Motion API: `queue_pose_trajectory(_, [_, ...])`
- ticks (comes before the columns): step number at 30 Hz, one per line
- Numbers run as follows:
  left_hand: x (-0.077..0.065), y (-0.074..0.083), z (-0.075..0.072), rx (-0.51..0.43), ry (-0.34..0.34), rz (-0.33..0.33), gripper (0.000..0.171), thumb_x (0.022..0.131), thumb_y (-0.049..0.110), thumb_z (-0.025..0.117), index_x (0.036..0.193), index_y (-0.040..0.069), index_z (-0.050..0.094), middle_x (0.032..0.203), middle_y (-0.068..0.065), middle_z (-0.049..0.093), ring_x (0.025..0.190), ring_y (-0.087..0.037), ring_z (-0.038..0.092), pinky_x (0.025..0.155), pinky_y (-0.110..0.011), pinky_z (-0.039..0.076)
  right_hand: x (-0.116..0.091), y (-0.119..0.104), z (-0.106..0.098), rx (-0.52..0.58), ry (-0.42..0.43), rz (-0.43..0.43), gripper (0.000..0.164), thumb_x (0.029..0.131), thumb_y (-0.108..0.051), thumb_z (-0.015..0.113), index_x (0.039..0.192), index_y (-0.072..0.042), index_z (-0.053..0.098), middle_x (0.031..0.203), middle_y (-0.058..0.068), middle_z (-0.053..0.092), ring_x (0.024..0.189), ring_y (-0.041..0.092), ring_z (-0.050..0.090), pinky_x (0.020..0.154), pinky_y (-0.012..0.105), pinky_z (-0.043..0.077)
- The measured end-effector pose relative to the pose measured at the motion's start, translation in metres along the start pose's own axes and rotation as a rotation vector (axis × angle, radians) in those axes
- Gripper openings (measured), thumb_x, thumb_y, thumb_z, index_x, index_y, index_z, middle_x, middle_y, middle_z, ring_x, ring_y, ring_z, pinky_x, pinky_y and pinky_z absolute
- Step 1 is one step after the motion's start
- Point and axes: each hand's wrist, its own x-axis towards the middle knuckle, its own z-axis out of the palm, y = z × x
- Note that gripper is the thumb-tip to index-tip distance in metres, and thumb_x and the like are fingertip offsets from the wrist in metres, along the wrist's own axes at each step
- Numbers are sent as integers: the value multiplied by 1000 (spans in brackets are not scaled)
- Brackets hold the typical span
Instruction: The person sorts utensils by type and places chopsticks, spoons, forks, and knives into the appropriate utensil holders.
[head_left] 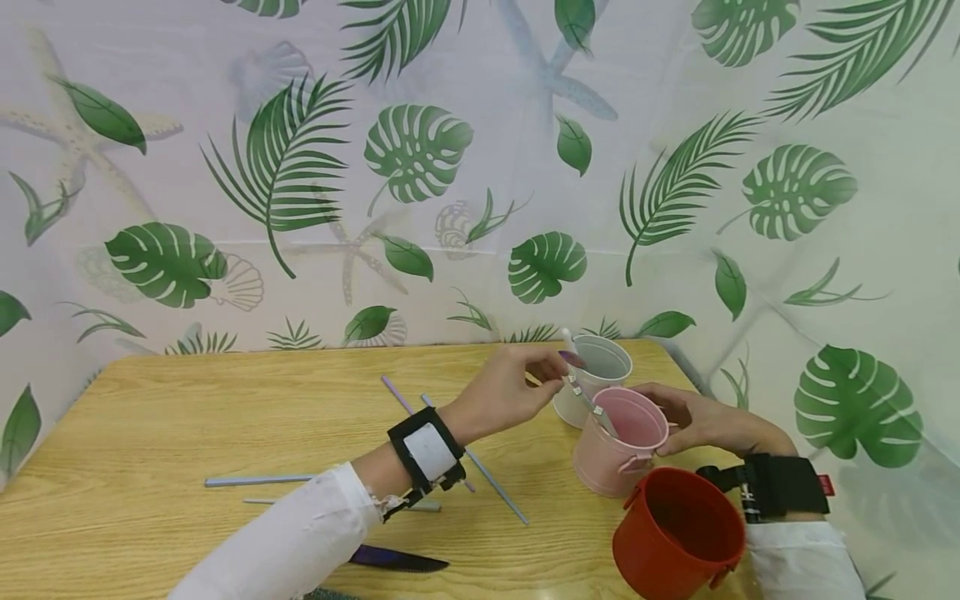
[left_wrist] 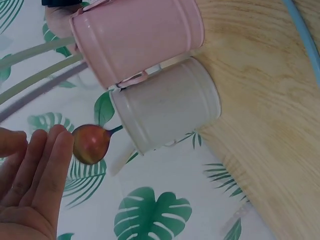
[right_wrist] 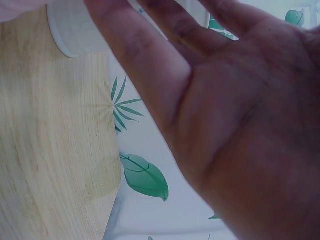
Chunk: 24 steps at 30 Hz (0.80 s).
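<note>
My left hand point(head_left: 517, 387) is raised over the table beside several pastel chopsticks point(left_wrist: 42, 75) leaning in a pink bucket point(left_wrist: 140, 40). In the left wrist view its fingers are mostly straight, with the chopsticks passing above them. My right hand point(head_left: 716, 425) grips the pink bucket's side, thumb in front and fingers curled behind its rim. Behind the pink bucket stands a white bucket point(left_wrist: 167, 107). An iridescent spoon point(left_wrist: 91, 144) sticks out of it, bowl outward and close to my left fingertips. In the right wrist view my palm and fingers extend toward the buckets.
A red bucket point(head_left: 678, 542) stands in front, near my right wrist. More chopsticks point(head_left: 495, 487) lie scattered around and under my left forearm. A dark purple serrated knife point(head_left: 401, 559) lies near the front. A leaf-print cloth point(head_left: 420, 150) hangs behind the wooden table point(head_left: 150, 417).
</note>
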Motion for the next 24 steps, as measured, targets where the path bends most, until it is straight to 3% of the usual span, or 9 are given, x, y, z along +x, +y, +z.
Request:
queue_pose_trajectory(4, [-5,4,-16,-22,57,-26,9,97,-1,68,103,4,73,99,-11,75,87,-11,71,75,-23,60,0,0,0,17,-8,-1,77,90,-8,74,156,-4,34,152,23,44,133,19,53,105,33,51])
queue_pose_trajectory(12, [-19,15,-57,10,164,19,10,96,-2,70,101,6,74,94,-5,75,87,-15,73,75,-26,61,0,-2,-1,16,-11,-6,77,90,-8,73,156,-6,35,153,21,45,134,20,52,105,34,50])
queue_pose_trajectory(19, [-45,17,-88,68,151,-30,9,96,1,72,101,8,75,95,-5,74,88,-14,72,74,-29,62,0,0,-1,33,-21,-33,76,91,-6,72,156,-4,34,152,23,45,133,21,52,105,34,51])
queue_pose_trajectory(24, [-68,17,-110,185,135,-59,11,95,1,73,102,10,75,97,-3,74,89,-14,72,74,-29,62,0,1,-1,35,-28,-47,74,92,-3,71,156,-1,33,152,24,44,133,19,53,106,32,50])
